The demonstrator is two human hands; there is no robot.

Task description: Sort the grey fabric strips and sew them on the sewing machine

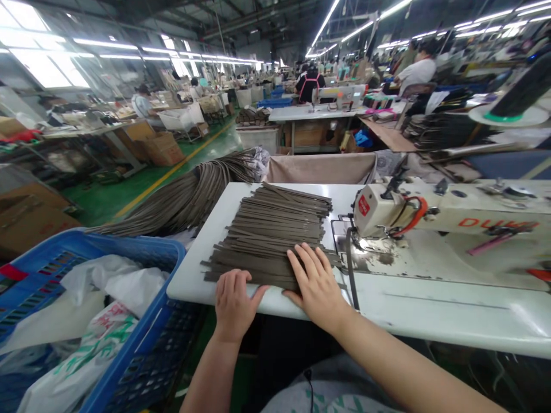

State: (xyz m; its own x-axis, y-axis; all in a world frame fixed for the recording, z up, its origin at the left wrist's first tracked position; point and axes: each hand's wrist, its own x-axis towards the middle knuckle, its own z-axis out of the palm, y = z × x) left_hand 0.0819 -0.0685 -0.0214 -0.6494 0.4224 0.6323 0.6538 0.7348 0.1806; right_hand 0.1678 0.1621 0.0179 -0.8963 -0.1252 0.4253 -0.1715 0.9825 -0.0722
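At the near edge of the white desk (413, 312), both hands rest on a pile of flat, dark grey-brown strips (271, 229). The pile lies on the desk's left part, its long strips fanned a little unevenly, its right end just beside the needle area of the sewing machine (430, 212).

The right hand (316, 284) lies palm down on the pile's near right corner, fingers straight and slightly spread, pressing the top strips flat. The left hand (235, 301) sits at the pile's near side, fingers held together and bent over the front strips, thumb stretched out along their edge. Neither hand pinches a strip; both bear on the pile.

By the look of it, the work in hand is steadying and evening up the strips, not sewing: nothing lies under the needle. Several ends stick out at the left, so any handling calls for keeping the palm's pressure even, lest the loose layers slide. A thin dark band (350, 275) runs down from the machine head across the desk edge, close by the right hand's little finger.

Left of the desk stands a blue basket (142, 248) with crumpled plastic bags (116, 284), and behind it a thick bundle of longer strips (185, 198) droops. Other people work at desks far behind.
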